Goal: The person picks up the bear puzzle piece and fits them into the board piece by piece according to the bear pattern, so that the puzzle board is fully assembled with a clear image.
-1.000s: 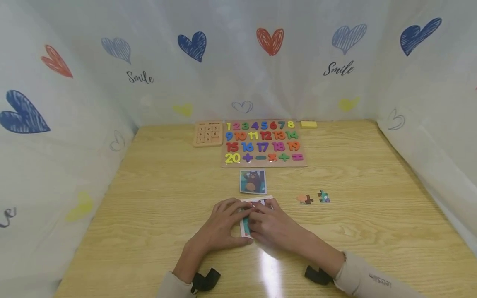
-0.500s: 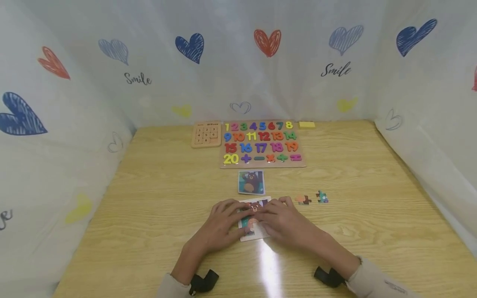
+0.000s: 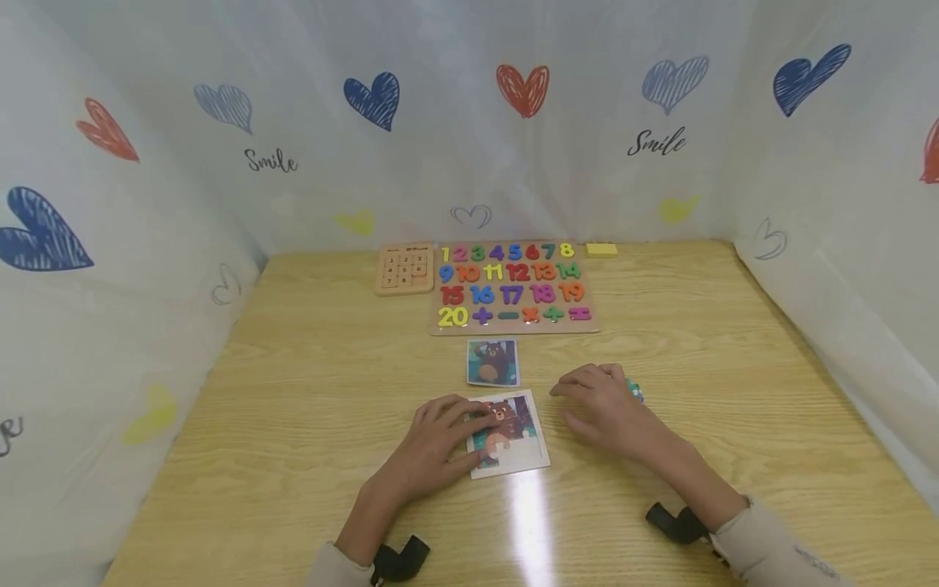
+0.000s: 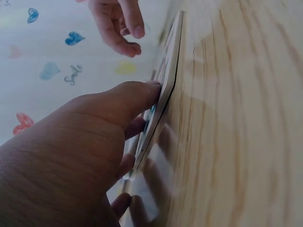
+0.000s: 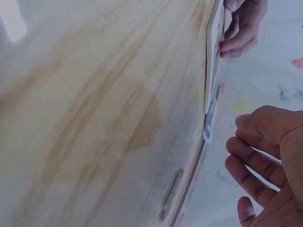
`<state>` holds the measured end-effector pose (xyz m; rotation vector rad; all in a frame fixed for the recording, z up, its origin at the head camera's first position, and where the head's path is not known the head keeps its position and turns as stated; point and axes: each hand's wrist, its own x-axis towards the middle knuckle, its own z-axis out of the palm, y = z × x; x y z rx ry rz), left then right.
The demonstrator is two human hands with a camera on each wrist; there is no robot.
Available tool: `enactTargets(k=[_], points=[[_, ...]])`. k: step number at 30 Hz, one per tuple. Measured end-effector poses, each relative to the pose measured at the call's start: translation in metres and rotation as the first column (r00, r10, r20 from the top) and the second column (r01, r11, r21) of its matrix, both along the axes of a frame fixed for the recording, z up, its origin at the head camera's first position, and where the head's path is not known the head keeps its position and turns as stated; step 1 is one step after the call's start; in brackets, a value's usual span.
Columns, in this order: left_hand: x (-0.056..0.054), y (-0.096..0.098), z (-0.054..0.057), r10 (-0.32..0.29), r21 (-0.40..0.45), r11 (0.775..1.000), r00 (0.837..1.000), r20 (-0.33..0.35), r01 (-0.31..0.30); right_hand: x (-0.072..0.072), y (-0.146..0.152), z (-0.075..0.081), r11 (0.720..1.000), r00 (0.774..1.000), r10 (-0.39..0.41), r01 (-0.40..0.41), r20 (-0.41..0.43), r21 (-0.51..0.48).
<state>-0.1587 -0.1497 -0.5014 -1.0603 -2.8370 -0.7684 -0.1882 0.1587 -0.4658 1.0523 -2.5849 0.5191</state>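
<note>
A white-framed jigsaw board with a partly filled bear picture lies before me, its lower right part bare. My left hand rests on its left side, fingers spread over the pieces; in the left wrist view the thumb touches the board's face near the edge. To the right of the board my right hand hovers with loosely bent fingers and nothing in them. A teal puzzle piece shows just past that hand, which hides the orange-brown piece. Behind the board lies a bear picture card.
Farther back is a board of coloured numbers, with a wooden sliding number puzzle to its left. A small yellow block sits at the table's far edge by the curtain.
My right hand has left the jigsaw board and moved right, over the loose pieces, uncovering the board's right side. The left hand has stayed on the board.
</note>
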Motion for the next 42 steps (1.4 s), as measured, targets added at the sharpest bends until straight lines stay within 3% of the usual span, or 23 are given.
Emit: enactTargets(k=[8,16,27,42], points=[[-0.001,-0.001,0.000,-0.007,-0.002,1.000,1.000,0.019,0.007,-0.009,0.023,-0.007,0.999,0.999,-0.035,0.034,-0.009,-0.037],[-0.002,-0.001,0.000,-0.016,0.012,1.000,0.999,0.032,0.015,-0.012,0.040,-0.008,0.991,0.990,-0.131,0.129,0.052,0.046],[-0.001,-0.001,0.000,-0.013,-0.001,1.000,0.999,0.033,0.013,-0.009,0.055,-0.012,0.994,0.992,-0.104,0.101,0.066,0.044],[-0.001,-0.001,-0.001,-0.013,0.016,1.000,1.000,0.026,0.012,-0.015,0.051,-0.014,0.992,0.988,-0.109,0.101,0.108,0.083]])
